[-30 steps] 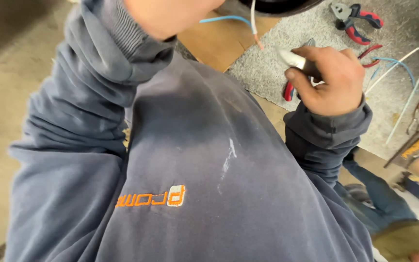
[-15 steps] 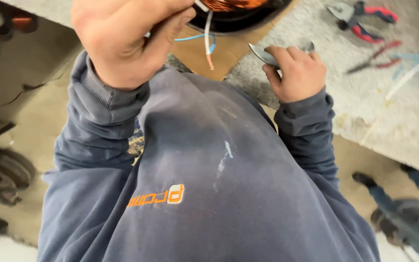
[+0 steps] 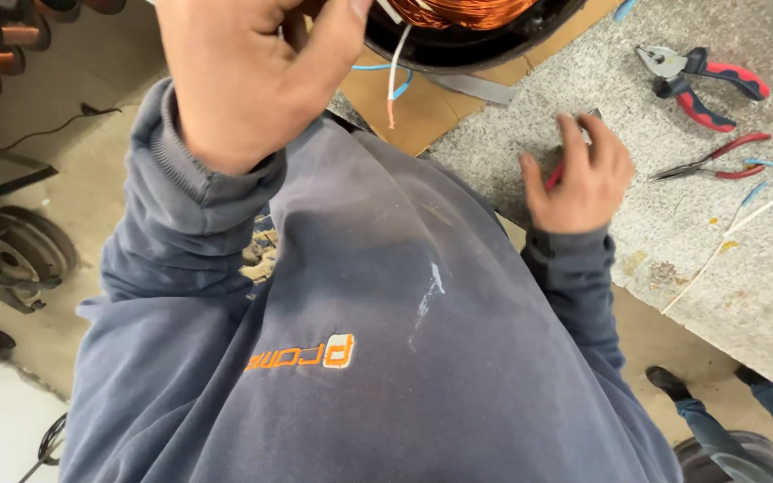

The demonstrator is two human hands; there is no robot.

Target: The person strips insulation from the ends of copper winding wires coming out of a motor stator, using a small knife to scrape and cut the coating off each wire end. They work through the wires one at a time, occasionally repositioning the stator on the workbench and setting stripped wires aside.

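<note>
Speckled stone bench (image 3: 744,259) under right hand (image 3: 583,174) gripping red-handled tool (image 3: 555,175).

A slate-blue sweatshirt (image 3: 386,295) is worn, its ribbed cuffs gathered at both wrists. An orange embroidered mark is stitched on the chest, and pale smears and dust are seen across the front. Both hands are left bare.

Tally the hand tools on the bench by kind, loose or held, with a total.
Combination pliers, red grips, lying loose: 1
Needle-nose pliers, red grips, lying loose: 1
Red-handled tool under the right hand, kind unclear: 1
Total: 3
</note>
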